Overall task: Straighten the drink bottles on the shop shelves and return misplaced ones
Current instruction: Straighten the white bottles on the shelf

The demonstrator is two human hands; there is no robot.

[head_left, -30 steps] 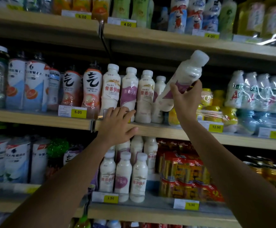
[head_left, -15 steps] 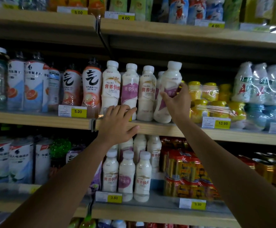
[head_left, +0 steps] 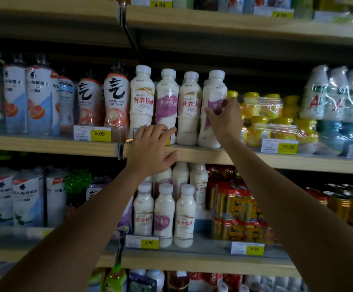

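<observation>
A white milk-drink bottle with a purple label (head_left: 213,98) stands upright at the right end of a row of like bottles (head_left: 167,102) on the middle shelf (head_left: 234,159). My right hand (head_left: 224,119) grips this bottle around its label, fingers curled round its right side. My left hand (head_left: 152,148) rests open on the shelf's front edge, its fingers reaching up in front of the lower parts of the first two bottles of the row. Smaller bottles of the same drink (head_left: 164,216) stand on the shelf below.
Orange-labelled bottles (head_left: 116,102) and blue-and-white bottles (head_left: 42,100) stand left of the row. Shrink-wrapped yellow-capped packs (head_left: 272,114) and wrapped white bottles (head_left: 335,95) lie to the right. Red and gold can packs (head_left: 238,211) sit on the lower shelf. Yellow price tags (head_left: 99,133) line the edges.
My right hand brought the tilted bottle down from the upper right and set it upright at the right end of the row. My left hand stayed on the shelf edge.
</observation>
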